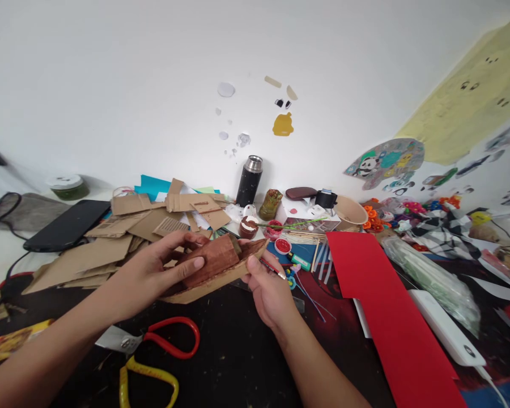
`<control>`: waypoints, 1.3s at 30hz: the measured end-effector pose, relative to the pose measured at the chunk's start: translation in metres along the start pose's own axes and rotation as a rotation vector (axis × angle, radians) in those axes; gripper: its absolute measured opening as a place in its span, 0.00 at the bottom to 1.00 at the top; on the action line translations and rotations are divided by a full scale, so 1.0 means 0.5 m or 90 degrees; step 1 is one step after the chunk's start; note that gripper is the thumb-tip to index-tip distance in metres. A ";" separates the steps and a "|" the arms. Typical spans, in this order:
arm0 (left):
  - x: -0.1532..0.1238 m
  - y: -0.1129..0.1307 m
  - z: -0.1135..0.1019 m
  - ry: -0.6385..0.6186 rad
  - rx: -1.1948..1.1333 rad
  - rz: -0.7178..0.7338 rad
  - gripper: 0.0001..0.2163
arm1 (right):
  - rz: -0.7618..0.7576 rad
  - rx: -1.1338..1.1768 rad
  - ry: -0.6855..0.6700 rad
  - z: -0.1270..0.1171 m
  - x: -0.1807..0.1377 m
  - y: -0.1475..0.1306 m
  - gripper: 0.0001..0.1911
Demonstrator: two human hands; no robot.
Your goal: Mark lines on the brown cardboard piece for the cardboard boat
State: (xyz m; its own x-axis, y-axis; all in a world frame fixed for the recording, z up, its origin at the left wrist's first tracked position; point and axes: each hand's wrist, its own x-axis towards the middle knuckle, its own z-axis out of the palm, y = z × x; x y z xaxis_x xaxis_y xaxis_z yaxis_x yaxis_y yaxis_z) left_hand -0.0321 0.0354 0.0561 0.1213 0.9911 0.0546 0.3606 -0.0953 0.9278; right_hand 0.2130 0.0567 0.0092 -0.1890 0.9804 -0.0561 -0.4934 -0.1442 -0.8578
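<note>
My left hand (157, 267) wraps around a cardboard boat (215, 266), its fingers and thumb curled over the brown-painted cabin on top. My right hand (268, 290) supports the boat's right end from below and also pinches a thin paintbrush (276, 270) that points right. The boat is tan cardboard with a reddish-brown painted upper part, held just above the dark table (238, 351).
Red-handled scissors (170, 340) and yellow-handled ones (148, 379) lie near my forearms. A heap of cardboard scraps (123, 232) and a black phone (68, 225) sit left. A red paper sheet (386, 306), paint pots (249, 226), a flask (249, 180) and craft clutter lie right and behind.
</note>
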 end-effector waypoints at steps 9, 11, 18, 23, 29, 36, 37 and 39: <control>-0.015 -0.011 0.012 0.081 0.143 0.124 0.26 | 0.012 0.076 0.004 -0.006 0.010 -0.001 0.30; -0.019 -0.019 0.008 0.072 0.181 0.184 0.28 | 0.006 0.082 0.016 -0.009 0.014 -0.002 0.29; -0.024 -0.035 0.012 0.041 0.333 0.266 0.40 | 0.010 0.086 0.020 -0.010 0.015 -0.005 0.31; -0.021 -0.049 0.018 0.052 0.416 0.286 0.45 | 0.008 0.089 0.025 -0.010 0.014 -0.004 0.30; -0.020 -0.055 0.021 0.062 0.437 0.295 0.42 | 0.012 0.092 0.026 -0.011 0.014 -0.003 0.29; -0.019 -0.061 0.034 0.075 0.413 0.267 0.36 | 0.027 0.090 0.029 -0.009 0.013 -0.002 0.31; -0.020 -0.063 0.036 0.081 0.407 0.266 0.36 | 0.030 0.090 0.030 -0.009 0.013 -0.002 0.31; -0.020 -0.064 0.038 0.083 0.395 0.263 0.36 | 0.030 0.092 0.031 -0.010 0.013 -0.001 0.31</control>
State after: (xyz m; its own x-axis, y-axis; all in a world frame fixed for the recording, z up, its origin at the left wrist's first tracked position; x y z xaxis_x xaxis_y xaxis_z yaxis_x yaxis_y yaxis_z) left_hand -0.0271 0.0269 0.0187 0.2634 0.8627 0.4317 0.7685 -0.4582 0.4467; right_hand 0.2162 0.0639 0.0066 -0.1758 0.9768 -0.1226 -0.6028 -0.2052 -0.7711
